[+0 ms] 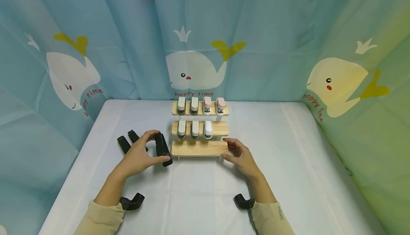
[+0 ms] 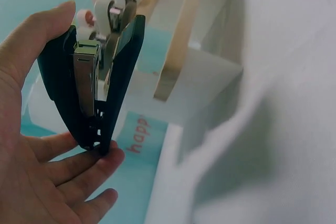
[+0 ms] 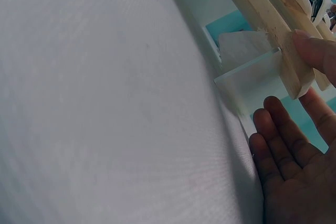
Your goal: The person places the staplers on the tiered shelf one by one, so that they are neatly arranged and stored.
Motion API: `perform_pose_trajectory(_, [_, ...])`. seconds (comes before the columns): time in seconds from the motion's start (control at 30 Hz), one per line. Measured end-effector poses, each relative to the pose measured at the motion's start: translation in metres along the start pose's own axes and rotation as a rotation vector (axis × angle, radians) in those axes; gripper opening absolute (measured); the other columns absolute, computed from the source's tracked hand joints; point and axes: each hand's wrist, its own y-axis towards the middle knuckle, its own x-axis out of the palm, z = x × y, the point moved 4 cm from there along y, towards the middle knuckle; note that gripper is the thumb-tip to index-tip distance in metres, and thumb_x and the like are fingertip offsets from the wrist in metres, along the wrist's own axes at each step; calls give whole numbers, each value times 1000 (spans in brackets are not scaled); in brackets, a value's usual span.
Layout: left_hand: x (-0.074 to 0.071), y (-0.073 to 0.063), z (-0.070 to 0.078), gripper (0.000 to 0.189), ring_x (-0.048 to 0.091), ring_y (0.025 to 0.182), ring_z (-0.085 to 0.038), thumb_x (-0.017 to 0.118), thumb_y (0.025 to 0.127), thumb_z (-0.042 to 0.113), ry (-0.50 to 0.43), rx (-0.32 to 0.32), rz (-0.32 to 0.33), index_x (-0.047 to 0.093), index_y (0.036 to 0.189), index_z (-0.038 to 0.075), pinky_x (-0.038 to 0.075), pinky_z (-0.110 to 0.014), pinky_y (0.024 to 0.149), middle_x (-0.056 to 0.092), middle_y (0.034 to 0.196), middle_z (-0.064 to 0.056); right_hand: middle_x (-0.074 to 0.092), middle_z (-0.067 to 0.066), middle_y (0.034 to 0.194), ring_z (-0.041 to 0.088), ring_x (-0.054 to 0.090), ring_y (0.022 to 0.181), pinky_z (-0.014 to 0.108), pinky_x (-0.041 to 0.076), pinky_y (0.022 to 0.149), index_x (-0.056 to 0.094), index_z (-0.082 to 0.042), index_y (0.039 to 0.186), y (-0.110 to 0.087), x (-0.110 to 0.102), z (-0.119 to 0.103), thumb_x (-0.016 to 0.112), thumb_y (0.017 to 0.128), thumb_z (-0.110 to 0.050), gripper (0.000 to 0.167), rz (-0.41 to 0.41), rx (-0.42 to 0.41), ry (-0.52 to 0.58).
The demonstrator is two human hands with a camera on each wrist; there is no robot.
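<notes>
My left hand [image 1: 140, 155] holds a black stapler [image 1: 162, 149] between thumb and fingertips, left of the bottom tier of a wooden display rack [image 1: 200, 148]. In the left wrist view the stapler [image 2: 118, 72] has its arms spread apart, with a metal magazine inside. At the rack's right side, my right hand [image 1: 241, 157] pinches the end of the bottom board between thumb and index finger. The right wrist view shows the thumb against that board [image 3: 286, 51], the other fingers off it. Two more black staplers [image 1: 124, 144] lie left of and partly behind my left hand.
Small staplers stand on the upper boards: two pale grey [image 1: 194, 106] and two pink [image 1: 207, 105] on top, two pale grey [image 1: 182, 129] and one white [image 1: 208, 130] on the middle one. A white cloth [image 1: 198, 199] covers the table. Whale-print curtains [image 1: 272, 50] surround it.
</notes>
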Motion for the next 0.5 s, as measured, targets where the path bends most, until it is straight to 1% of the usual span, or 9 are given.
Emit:
perform_pose_trajectory(0.13, [5, -3, 5, 106, 43, 147, -40, 85, 72, 69, 17, 4, -10, 38, 156, 26, 40, -66, 112, 43, 161, -5, 62, 14, 139, 27, 59, 124, 27, 47, 105, 59, -9, 140, 1, -1, -1, 82, 89, -11, 56, 4, 4, -2])
perform_pose_trajectory(0.3, [11, -6, 11, 106, 42, 148, -38, 84, 72, 70, 24, 20, -27, 37, 157, 27, 38, -66, 113, 43, 160, -6, 62, 13, 139, 27, 59, 125, 26, 47, 105, 59, -10, 140, 1, 0, -1, 83, 88, -12, 57, 4, 9, -4])
perform_pose_trajectory(0.5, [17, -9, 17, 108, 43, 148, -36, 86, 70, 70, 6, 33, -40, 37, 157, 29, 38, -65, 114, 43, 160, -5, 63, 13, 138, 27, 59, 124, 28, 47, 106, 59, -10, 141, 1, 1, 1, 83, 88, -12, 57, 10, 7, -13])
